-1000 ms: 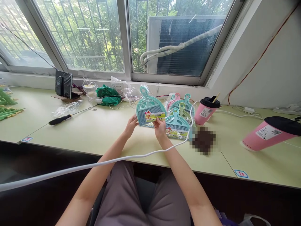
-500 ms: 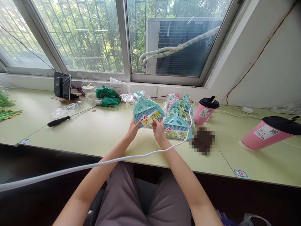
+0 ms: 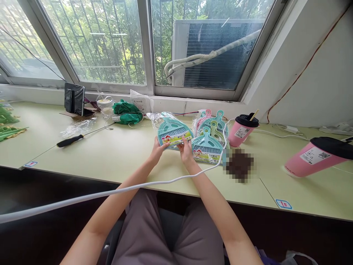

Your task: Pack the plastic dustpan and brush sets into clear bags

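Note:
A teal mini dustpan-and-brush set (image 3: 173, 130) in clear plastic wrap lies low over the pale green table (image 3: 116, 154). My left hand (image 3: 157, 151) pinches its lower left corner. My right hand (image 3: 186, 151) pinches its lower edge by the colourful label. Just to the right lies a pile of several similar wrapped sets (image 3: 210, 138) in teal, pink and green.
A white cable (image 3: 116, 191) runs across my lap up to the table. A pink cup with a black lid (image 3: 242, 130) stands right of the pile; another pink cup (image 3: 317, 156) lies tilted at far right. A black-handled screwdriver (image 3: 72, 139), green bag (image 3: 125, 111) and black device (image 3: 74, 98) sit at left.
The wrapped set, held upright a second ago, has been tipped down and lowered close to the table. Both hands kept hold of its bottom edge.

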{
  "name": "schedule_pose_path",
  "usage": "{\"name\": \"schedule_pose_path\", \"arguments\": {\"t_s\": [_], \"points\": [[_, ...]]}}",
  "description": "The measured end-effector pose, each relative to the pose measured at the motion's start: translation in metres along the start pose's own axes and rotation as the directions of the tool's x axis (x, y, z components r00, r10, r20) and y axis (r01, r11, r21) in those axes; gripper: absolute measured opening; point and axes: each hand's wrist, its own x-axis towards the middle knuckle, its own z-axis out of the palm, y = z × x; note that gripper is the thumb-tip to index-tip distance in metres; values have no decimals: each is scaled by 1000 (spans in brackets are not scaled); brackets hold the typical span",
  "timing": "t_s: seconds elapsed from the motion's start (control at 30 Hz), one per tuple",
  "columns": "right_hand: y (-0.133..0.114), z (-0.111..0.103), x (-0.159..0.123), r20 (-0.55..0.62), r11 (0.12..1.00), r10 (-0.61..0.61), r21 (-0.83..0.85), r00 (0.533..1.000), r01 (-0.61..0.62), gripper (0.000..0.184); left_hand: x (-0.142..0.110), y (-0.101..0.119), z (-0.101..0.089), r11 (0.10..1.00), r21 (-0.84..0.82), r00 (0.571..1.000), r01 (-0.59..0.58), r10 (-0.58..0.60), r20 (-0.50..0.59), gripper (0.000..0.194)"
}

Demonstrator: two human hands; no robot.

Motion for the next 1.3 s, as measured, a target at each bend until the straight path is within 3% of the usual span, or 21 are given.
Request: {"name": "schedule_pose_path", "arguments": {"t_s": [0.13,0.3,0.37,0.4,0.43,0.47,0.5,0.53,0.6,0.63,0.73,0.8,1.0,1.17,1.3], "points": [[1,1,-3,118,999,10,-36,993,-6,49,1,2,-1,999,27,999,-45,46,-27,66],[1,-4,1,-14,999,34,-18,999,-34,42,-12,0,-3,978,199,993,-63,42,111,81],[1,-6,3,-48,998,54,-11,997,-55,42,-22,2,-9,918,377,991,-121,134,-9,91],[1,-7,4,-57,997,70,-11,996,-71,43,-26,6,-12,853,494,963,-170,250,-101,95],[1,-7,4,-59,996,88,-15,994,-89,43,-29,12,-16,753,619,893,-223,412,-180,95],[1,-7,4,-51,994,106,-22,993,-107,44,-31,20,-20,619,739,813,-265,556,-174,93],[2,-7,3,-33,992,122,-31,992,-123,44,-30,28,-22,466,832,760,-301,644,-86,89],[4,-7,3,-10,989,140,-43,990,-140,43,-27,37,-23,315,885,748,-342,661,53,82],[7,-5,1,39,976,201,-92,979,-197,41,-15,50,-21,71,910,785,-409,535,311,67],[8,-4,1,61,962,247,-131,967,-238,40,-9,53,-20,4,912,812,-411,456,364,63],[12,-3,1,86,890,404,-265,911,-370,36,7,48,-15,-51,942,919,-331,208,334,58],[13,-4,2,89,846,473,-323,876,-424,33,10,36,-16,-72,964,962,-255,85,261,45],[23,-8,11,85,826,512,-321,855,-463,33,1,16,-17,-120,970,965,-210,131,226,30],[34,-8,15,-22,844,410,-370,912,-388,21,8,27,-6,-259,950,977,-171,81,198,30],[38,-4,14,-7,853,332,-425,943,-304,19,13,35,3,-215,961,978,-174,73,194,30]]}}
